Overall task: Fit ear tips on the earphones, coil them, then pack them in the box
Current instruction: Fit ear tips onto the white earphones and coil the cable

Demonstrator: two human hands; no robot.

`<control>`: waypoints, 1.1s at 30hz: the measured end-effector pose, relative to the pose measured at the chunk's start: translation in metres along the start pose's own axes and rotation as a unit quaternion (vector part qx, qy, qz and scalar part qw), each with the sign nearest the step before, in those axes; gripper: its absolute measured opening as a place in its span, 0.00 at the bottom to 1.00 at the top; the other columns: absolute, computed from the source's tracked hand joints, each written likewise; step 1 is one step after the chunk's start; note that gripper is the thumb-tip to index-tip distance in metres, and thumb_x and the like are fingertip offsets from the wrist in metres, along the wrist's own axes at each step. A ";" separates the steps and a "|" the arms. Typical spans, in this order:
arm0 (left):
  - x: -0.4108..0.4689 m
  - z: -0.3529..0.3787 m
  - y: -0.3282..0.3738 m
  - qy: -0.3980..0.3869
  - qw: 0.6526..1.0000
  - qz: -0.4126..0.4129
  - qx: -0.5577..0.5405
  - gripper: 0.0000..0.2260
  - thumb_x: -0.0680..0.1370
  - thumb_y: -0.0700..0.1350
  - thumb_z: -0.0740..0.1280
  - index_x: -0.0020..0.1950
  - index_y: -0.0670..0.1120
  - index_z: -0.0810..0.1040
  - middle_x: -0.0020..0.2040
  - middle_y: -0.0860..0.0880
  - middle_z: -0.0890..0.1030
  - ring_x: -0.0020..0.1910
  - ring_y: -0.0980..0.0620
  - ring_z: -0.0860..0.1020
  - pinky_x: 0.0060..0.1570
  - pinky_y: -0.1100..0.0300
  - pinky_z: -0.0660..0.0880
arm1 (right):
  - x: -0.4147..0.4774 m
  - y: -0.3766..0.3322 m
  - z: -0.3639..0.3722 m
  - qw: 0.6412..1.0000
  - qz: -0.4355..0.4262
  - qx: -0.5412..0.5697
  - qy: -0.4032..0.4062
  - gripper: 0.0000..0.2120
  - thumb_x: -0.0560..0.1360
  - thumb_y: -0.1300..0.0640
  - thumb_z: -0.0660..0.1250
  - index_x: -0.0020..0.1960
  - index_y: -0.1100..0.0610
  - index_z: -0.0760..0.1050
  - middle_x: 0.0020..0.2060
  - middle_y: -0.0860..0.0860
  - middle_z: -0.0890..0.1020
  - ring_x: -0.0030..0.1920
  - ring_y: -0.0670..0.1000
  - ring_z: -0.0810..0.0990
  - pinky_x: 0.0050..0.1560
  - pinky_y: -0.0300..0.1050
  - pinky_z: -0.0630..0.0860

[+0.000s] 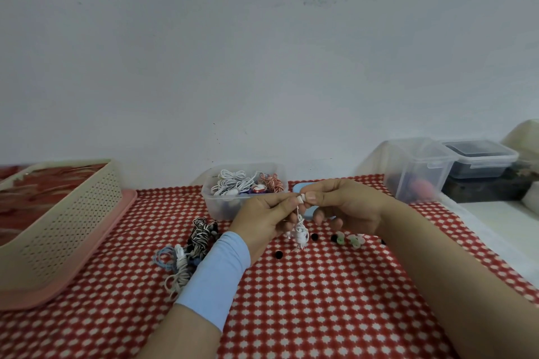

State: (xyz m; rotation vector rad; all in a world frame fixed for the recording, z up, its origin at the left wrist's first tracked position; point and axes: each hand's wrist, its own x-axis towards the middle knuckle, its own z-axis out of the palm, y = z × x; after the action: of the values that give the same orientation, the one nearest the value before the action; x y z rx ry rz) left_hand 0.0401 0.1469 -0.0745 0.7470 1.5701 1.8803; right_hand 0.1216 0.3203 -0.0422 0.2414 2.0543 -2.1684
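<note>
Both hands meet above the red patterned tablecloth point(320, 294). My left hand point(262, 216) and my right hand point(344, 204) pinch the same small white earbud point(301, 199) between their fingertips. The white earphone's bundled cord point(301, 234) hangs below the hands. Behind them stands a clear plastic box point(221, 204) holding several coiled earphones. Loose ear tips lie on the cloth: black ones point(279, 254) and pale green ones point(354, 240).
A heap of striped, blue and white earphones point(186, 253) lies left of my left wrist. A cream perforated basket point(64, 230) on a pink tray point(96, 256) is at far left. Clear lidded containers point(420, 169) stand at the back right, a blue object point(297, 187) behind my fingers.
</note>
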 end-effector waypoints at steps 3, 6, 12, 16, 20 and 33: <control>0.001 0.000 0.001 -0.003 1.000 0.000 0.031 0.06 0.79 0.38 0.66 0.49 0.40 0.84 0.37 0.48 0.81 0.33 0.56 0.75 0.32 0.66 0.74 | -0.001 0.000 -0.002 1.000 0.002 -0.011 -0.005 0.06 0.70 0.56 0.71 0.43 0.53 0.87 0.42 0.52 0.85 0.32 0.46 0.80 0.24 0.35 0.65; 0.001 -0.003 0.000 0.003 0.996 0.010 0.083 0.06 0.79 0.39 0.68 0.49 0.40 0.85 0.37 0.48 0.82 0.33 0.57 0.75 0.33 0.66 0.73 | -0.002 0.001 -0.004 0.999 0.022 -0.031 0.014 0.06 0.69 0.57 0.72 0.44 0.55 0.87 0.43 0.54 0.86 0.31 0.46 0.80 0.24 0.36 0.67; 0.001 -0.004 0.000 0.029 0.998 -0.016 0.052 0.09 0.79 0.41 0.67 0.43 0.44 0.86 0.37 0.46 0.80 0.32 0.55 0.74 0.33 0.65 0.73 | -0.002 -0.002 0.005 0.988 -0.036 -0.119 0.089 0.05 0.77 0.59 0.72 0.52 0.58 0.83 0.41 0.54 0.87 0.35 0.51 0.83 0.30 0.40 0.75; -0.003 -0.004 0.004 0.039 0.998 -0.050 0.021 0.09 0.80 0.41 0.66 0.42 0.43 0.84 0.32 0.50 0.79 0.30 0.57 0.73 0.32 0.66 0.73 | -0.004 -0.008 0.010 0.961 -0.114 -0.224 0.118 0.03 0.77 0.60 0.73 0.49 0.56 0.86 0.42 0.54 0.88 0.37 0.54 0.85 0.36 0.45 0.80; -0.004 -0.004 0.005 0.040 0.996 -0.065 0.036 0.08 0.80 0.42 0.66 0.44 0.45 0.83 0.29 0.52 0.78 0.28 0.57 0.71 0.32 0.66 0.72 | -0.007 -0.012 0.008 0.942 -0.123 -0.295 0.102 0.05 0.75 0.62 0.75 0.47 0.53 0.87 0.40 0.51 0.88 0.38 0.51 0.86 0.38 0.42 0.81; -0.003 -0.001 0.007 0.029 0.992 -0.117 -0.042 0.07 0.80 0.40 0.65 0.45 0.40 0.81 0.33 0.50 0.80 0.28 0.58 0.73 0.27 0.69 0.71 | -0.003 -0.012 0.012 0.885 -0.197 -0.394 0.150 0.05 0.69 0.54 0.80 0.44 0.47 0.87 0.40 0.39 0.86 0.33 0.43 0.83 0.44 0.41 0.83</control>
State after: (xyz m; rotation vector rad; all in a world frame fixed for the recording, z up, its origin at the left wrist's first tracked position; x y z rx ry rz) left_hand 0.0404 0.1430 -0.0676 0.4542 1.5313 1.7968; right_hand 0.1220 0.3092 -0.0292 0.0558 3.1881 -1.2926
